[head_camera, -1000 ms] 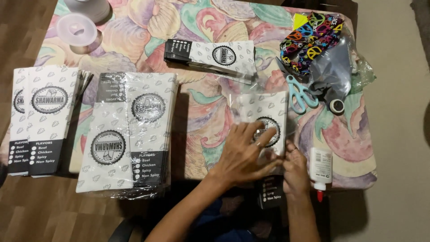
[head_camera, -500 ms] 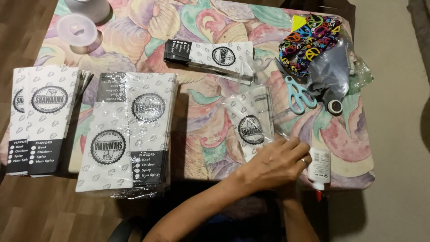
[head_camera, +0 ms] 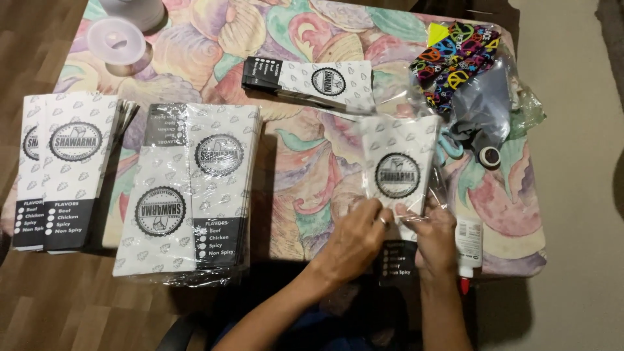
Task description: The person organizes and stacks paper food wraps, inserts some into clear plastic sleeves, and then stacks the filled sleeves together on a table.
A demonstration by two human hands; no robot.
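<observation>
Clear plastic film wraps the white-and-black paper sleeve [head_camera: 398,179] you hold at the table's near edge. Your left hand [head_camera: 354,237] pinches the film at the sleeve's lower end, fingers closed on it; your right hand [head_camera: 437,237] grips the same end, though its fingertips are partly hidden and its hold appears closed. Risk: the sleeve overhangs the table edge [head_camera: 513,263], so a loosened pinch could drop it. The glue bottle [head_camera: 468,244] lies just beside your right hand; a sideways nudge could roll it off. Farther out, the wrapped sleeve stack [head_camera: 195,188] and scissors [head_camera: 455,143] lie well apart.
</observation>
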